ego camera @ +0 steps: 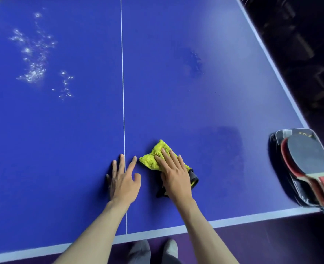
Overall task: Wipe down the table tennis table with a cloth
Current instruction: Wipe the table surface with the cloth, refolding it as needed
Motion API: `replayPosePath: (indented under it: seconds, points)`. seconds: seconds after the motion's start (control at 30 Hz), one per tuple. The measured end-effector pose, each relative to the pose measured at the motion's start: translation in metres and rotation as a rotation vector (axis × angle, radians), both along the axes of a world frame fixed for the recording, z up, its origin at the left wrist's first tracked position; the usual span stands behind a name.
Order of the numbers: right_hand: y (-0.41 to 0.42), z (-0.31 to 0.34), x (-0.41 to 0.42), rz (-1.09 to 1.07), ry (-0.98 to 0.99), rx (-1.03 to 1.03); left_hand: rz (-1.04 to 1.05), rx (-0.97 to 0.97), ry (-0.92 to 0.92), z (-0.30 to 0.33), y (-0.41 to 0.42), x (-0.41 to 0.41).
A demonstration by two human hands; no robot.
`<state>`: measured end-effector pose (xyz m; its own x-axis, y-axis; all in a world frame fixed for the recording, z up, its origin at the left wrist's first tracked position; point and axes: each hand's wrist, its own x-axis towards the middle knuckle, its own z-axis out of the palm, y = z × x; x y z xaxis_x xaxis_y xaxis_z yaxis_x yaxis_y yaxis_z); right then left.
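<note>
1. the yellow cloth [158, 155] lies bunched on the blue bench [176, 92], close to the near edge and just to the right of the white centre line [123, 92].
2. the right hand [173, 173] rests on top of the cloth with fingers straight and spread, pressing it flat to the surface. this grip is released, not curled round the cloth. a dark strip of the cloth sticks out under the wrist side.
3. the left hand [124, 178] lies flat on the bench astride the centre line, fingers extended, holding nothing. its forefinger tip is just beside the cloth's left corner, but i cannot tell if they touch.
4. the relation that matters: the wet patches lie away from the person, beyond the cloth. a dark damp spot [193, 61] sits well ahead and slightly right of the right hand, on the same half. the bright scattered droplets [35, 60] lie far ahead on the left half, across the centre line.
5. the cloth's long axis runs diagonally, from far-left to near-right, in line with the right forearm.
6. in my judgement the right hand is better placed for the damp spot, while the droplets call for a long reach forward and leftwards.
7. a paddle case [307, 168] with paddles sits at the right corner, well apart from the cloth.
</note>
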<state>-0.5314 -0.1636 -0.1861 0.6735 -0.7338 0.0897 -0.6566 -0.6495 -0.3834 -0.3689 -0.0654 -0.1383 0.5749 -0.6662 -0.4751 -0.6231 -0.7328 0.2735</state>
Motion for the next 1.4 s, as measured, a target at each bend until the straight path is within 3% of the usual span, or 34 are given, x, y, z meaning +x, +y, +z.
replayPosePath:
  seconds: [0.13, 0.27, 0.37, 0.47, 0.67, 0.83, 0.93, 1.2, 1.4]
  points:
    - [-0.033, 0.001, -0.097, -0.179, 0.030, 0.013, 0.109, -0.156, -0.146, -0.004, -0.014, -0.023]
    - [-0.101, 0.006, -0.183, -0.363, 0.037, 0.043, -0.088, -0.275, -0.303, -0.003, -0.037, -0.060]
    - [-0.168, 0.003, -0.191, -0.487, 0.021, 0.084, -0.185, -0.304, -0.294, -0.004, -0.047, -0.099]
    - [-0.192, -0.001, -0.179, -0.534, -0.006, 0.102, -0.164, -0.211, -0.263, -0.009, -0.046, -0.145]
    - [-0.090, -0.004, -0.230, -0.167, -0.078, 0.069, 0.014, -0.044, -0.177, -0.012, -0.057, -0.179]
    - [-0.032, 0.003, -0.306, 0.098, -0.027, 0.097, 0.023, 0.042, -0.087, 0.001, -0.062, -0.179]
    - [-0.063, 0.000, -0.305, 0.122, -0.028, 0.081, 0.009, 0.084, -0.059, 0.006, -0.062, -0.176]
    - [-0.217, -0.016, -0.193, -0.132, -0.023, 0.023, 0.134, -0.010, 0.056, -0.003, -0.065, -0.181]
    - [-0.171, -0.019, -0.199, -0.152, -0.073, 0.004, 0.112, 0.000, 0.030, 0.002, -0.061, -0.182]
